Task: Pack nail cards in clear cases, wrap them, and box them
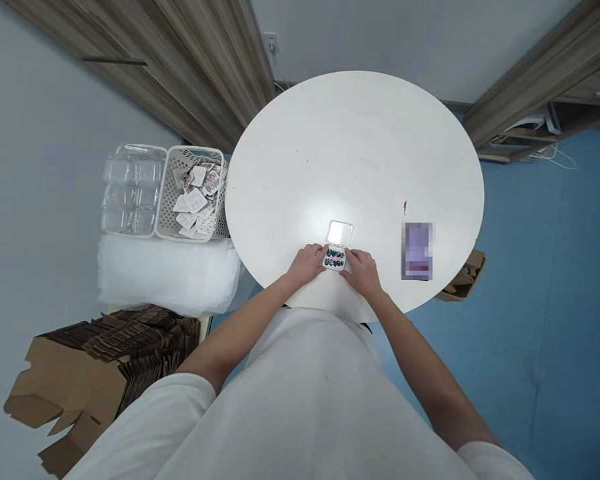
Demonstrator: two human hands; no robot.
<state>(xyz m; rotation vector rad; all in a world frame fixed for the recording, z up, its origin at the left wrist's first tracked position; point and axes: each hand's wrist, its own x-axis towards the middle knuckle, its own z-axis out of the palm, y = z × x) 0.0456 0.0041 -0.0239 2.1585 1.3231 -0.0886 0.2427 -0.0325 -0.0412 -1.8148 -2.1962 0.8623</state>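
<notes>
A small clear plastic case (pixel 339 233) stands on the round white table with its lid raised and tipped away from me. Two rows of dark, shiny oval pieces (pixel 335 258) lie inside; they look like press-on nails. My left hand (pixel 307 262) grips the left side of the case, fingers curled at its edge. On the opposite side, my right hand (pixel 363 270) holds the case's right edge between thumb and fingers. The fingertips hide parts of both side edges.
A blurred-out purple item (pixel 417 251) lies right on the table (pixel 355 127). To the left are a white basket (pixel 166 207) of printed packets, clear plastic trays (pixel 133 193), translucent sheets (pixel 167 270) and flattened cardboard boxes (pixel 75 380). An open cardboard box (pixel 463 277) sits low right.
</notes>
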